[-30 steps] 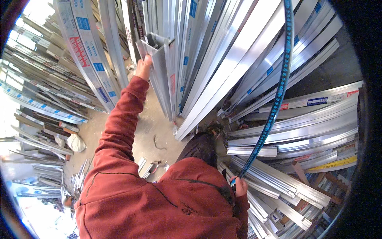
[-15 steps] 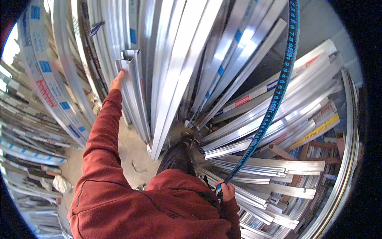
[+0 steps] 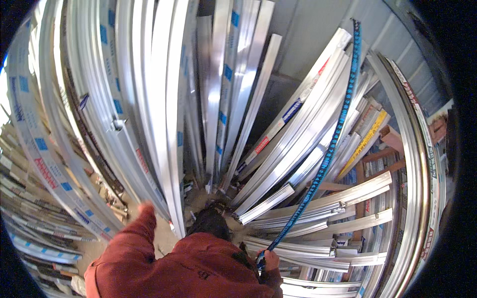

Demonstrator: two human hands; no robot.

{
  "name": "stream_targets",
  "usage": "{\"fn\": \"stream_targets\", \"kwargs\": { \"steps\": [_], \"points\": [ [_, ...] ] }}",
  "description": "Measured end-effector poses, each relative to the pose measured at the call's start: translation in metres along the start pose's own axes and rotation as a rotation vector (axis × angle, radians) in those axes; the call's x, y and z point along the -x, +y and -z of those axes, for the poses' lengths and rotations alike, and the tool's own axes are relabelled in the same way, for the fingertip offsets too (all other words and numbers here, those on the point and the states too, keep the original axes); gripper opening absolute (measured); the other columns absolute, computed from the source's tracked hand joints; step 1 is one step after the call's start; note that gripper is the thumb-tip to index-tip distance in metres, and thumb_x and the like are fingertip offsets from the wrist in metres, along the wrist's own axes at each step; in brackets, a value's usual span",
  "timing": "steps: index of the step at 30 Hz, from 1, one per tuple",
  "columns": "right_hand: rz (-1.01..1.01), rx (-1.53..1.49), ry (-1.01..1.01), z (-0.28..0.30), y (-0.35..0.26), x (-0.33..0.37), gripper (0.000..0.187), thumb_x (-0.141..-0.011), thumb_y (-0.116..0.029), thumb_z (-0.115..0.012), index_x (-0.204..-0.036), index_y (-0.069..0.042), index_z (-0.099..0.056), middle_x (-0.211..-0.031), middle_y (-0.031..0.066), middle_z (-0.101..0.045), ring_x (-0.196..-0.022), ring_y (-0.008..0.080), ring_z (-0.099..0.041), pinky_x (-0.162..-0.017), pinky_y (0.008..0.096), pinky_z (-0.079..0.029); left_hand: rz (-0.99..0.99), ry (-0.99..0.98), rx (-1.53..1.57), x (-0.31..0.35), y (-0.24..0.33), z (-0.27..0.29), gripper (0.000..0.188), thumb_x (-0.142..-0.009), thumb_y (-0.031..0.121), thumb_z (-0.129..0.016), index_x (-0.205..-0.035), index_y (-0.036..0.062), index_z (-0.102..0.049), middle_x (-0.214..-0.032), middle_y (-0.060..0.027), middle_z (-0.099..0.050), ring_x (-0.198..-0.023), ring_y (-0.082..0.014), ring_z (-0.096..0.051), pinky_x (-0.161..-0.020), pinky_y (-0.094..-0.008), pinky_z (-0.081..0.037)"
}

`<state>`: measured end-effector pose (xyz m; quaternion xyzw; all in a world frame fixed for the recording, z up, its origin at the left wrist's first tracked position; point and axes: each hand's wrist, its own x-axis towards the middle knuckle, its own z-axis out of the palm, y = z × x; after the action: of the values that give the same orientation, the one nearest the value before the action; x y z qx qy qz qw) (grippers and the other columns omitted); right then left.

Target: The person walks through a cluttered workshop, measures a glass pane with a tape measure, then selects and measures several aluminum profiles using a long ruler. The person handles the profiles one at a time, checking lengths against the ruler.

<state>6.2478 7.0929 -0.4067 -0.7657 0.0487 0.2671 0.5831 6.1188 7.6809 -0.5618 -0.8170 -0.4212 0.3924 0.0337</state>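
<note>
My right hand (image 3: 271, 259) is closed round a tape measure (image 3: 260, 259) low in the picture. Its long blue blade (image 3: 324, 164) is pulled out and rises in a bend toward the upper right, its end standing free near the grey wall. My left hand (image 3: 146, 211) is low on the left, near the foot of the upright metal profiles, and smeared by motion, so its fingers cannot be made out. Beyond it a short metal channel profile (image 3: 130, 145) leans upright among longer silver profiles (image 3: 171, 89).
Silver profiles with blue labels (image 3: 227, 72) lean against the grey wall (image 3: 303, 30). More profiles (image 3: 293, 134) fan out on the right, above a wooden rack (image 3: 382, 161) with stacked lengths. Long lengths (image 3: 39, 213) fill the left side. Bare floor (image 3: 166, 238) shows beside my legs.
My left hand has let go of the short channel profile and dropped toward me. The view has turned rightward. My right hand still holds the tape measure with its blade out.
</note>
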Motion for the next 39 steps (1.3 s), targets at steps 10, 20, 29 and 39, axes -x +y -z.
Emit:
{"fn": "stream_targets", "kwargs": {
  "steps": [10, 20, 29, 39],
  "points": [
    [-0.079, -0.187, 0.161, 0.007, -0.023, -0.036, 0.047, -0.088, -0.047, -0.050, -0.088, -0.002, -0.063, -0.076, 0.0054, -0.059, -0.064, 0.0149, -0.054, -0.057, 0.0286, -0.042, -0.821, 0.595, 1.065, -0.004, 0.362, 0.250, 0.043, -0.078, 0.026, -0.063, -0.113, 0.0024, -0.054, -0.107, -0.0216, -0.060, -0.101, -0.0380, -0.057, -0.086, -0.0433, -0.045],
    [-0.247, -0.284, 0.191, -0.030, -0.129, -0.096, 0.046, -0.092, -0.044, -0.045, -0.093, -0.001, -0.062, -0.083, 0.0083, -0.062, -0.073, 0.0154, -0.056, -0.065, 0.0289, -0.045, -0.661, 0.666, 1.304, -0.094, 0.515, 0.522, 0.068, -0.070, 0.022, -0.074, -0.124, -0.0061, -0.042, -0.121, -0.0258, -0.051, -0.112, -0.0337, -0.052, -0.097, -0.0367, -0.040],
    [-0.320, -0.289, 0.223, -0.040, -0.142, -0.129, 0.044, -0.091, -0.043, -0.048, -0.094, -0.002, -0.063, -0.085, 0.0082, -0.064, -0.073, 0.0151, -0.057, -0.066, 0.0286, -0.045, -0.620, 0.488, 1.581, -0.049, 0.550, 0.549, 0.053, -0.067, 0.023, -0.075, -0.104, -0.0037, -0.048, -0.100, -0.0208, -0.060, -0.092, -0.0332, -0.060, -0.082, -0.0398, -0.047],
    [-0.118, -0.124, 0.224, -0.041, -0.161, -0.154, 0.050, -0.091, -0.045, -0.044, -0.087, 0.000, -0.066, -0.075, 0.0086, -0.064, -0.067, 0.0171, -0.058, -0.061, 0.0301, -0.046, -0.969, 0.958, 1.373, -0.012, 0.494, 0.587, 0.063, -0.068, 0.012, -0.074, -0.124, 0.0043, -0.046, -0.125, -0.0194, -0.047, -0.116, -0.0333, -0.045, -0.101, -0.0395, -0.034]
  ]
}}
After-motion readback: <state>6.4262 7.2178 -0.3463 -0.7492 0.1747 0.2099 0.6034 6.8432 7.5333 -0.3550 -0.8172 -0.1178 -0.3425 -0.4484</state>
